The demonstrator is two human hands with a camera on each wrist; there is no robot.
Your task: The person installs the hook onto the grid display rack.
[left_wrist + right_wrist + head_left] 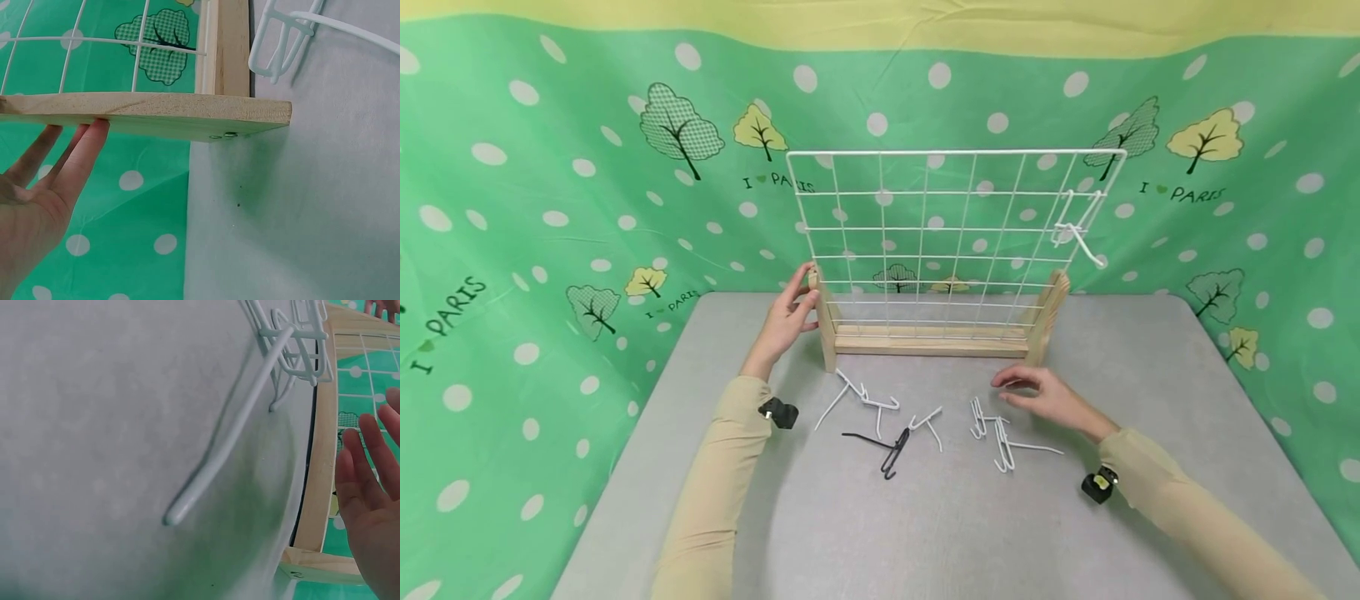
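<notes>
In the head view, my left hand (786,321) is at the left wooden upright (825,321) of a stand holding a white wire grid (925,229). Its fairly straight fingers touch the upright's outer face (162,126), as the left wrist view shows. My right hand (1048,396) holds nothing and hovers with loosely bent fingers in front of the right upright (1047,321). Closest to it are two white wire hooks, one hook (977,418) partly behind the other hook (1004,446). A white hook (1071,229) hangs on the grid's upper right.
Several more white hooks, among them one hook (880,406) near the left upright, lie on the grey table (925,533). A black hook (895,454) lies among them. A wooden bar (932,344) joins the uprights, and a green dotted cloth (550,217) surrounds the table.
</notes>
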